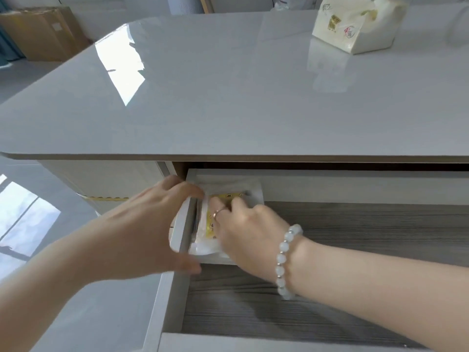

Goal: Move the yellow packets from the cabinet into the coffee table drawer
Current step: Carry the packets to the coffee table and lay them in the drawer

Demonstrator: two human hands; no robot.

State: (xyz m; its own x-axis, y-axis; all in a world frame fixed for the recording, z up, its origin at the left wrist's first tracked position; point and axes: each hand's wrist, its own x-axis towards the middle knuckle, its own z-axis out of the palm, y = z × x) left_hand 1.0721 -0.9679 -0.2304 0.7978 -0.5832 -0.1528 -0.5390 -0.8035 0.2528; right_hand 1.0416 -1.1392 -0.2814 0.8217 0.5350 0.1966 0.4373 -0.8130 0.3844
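The coffee table drawer [355, 232] is pulled out, showing a grey wood-grain bottom. In its back left corner lies a stack of yellow packets [229, 198] in clear white-edged wrapping. My right hand [243, 229], with a ring and a pale bead bracelet, lies on top of the stack with its fingers curled over the packets. My left hand [149, 224] is spread at the drawer's left wall [181, 240]; its fingers touch the packets' edge over the wall. Much of the stack is hidden under my right hand.
The glossy grey table top [228, 97] overhangs the drawer's back. A white tissue pack [355, 24] stands at its far right. A cardboard box [38, 31] sits on the floor at the far left. The drawer's right part holds nothing visible.
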